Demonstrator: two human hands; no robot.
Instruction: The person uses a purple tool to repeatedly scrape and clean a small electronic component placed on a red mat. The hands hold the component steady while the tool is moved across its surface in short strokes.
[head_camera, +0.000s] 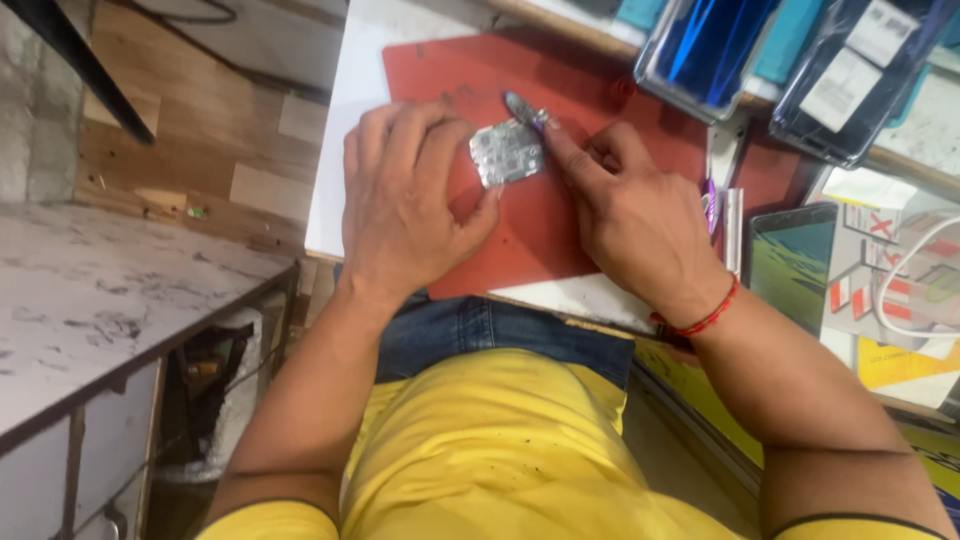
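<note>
Red work mat (560, 240) covers the bench at upper centre; left hand (405, 205) pinches the small metal shield plate (507, 153) there, while right hand (625, 215) clamps a thin tool (525, 108) at its corner, seemingly prying; steady leverage comes next.

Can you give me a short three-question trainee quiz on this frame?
1. True or false: the left hand rests on the small silver metal plate.
2. What lies under the plate? A) a blue tray B) the red mat C) bare floor
3. Fill in: the right hand presses a thin ____ against the plate's upper right corner.

Key
1. True: thumb and fingers pin its left edge.
2. B.
3. Tool: a slim metal-tipped tool, its exact kind unclear. A red thread band circles that wrist.
</note>
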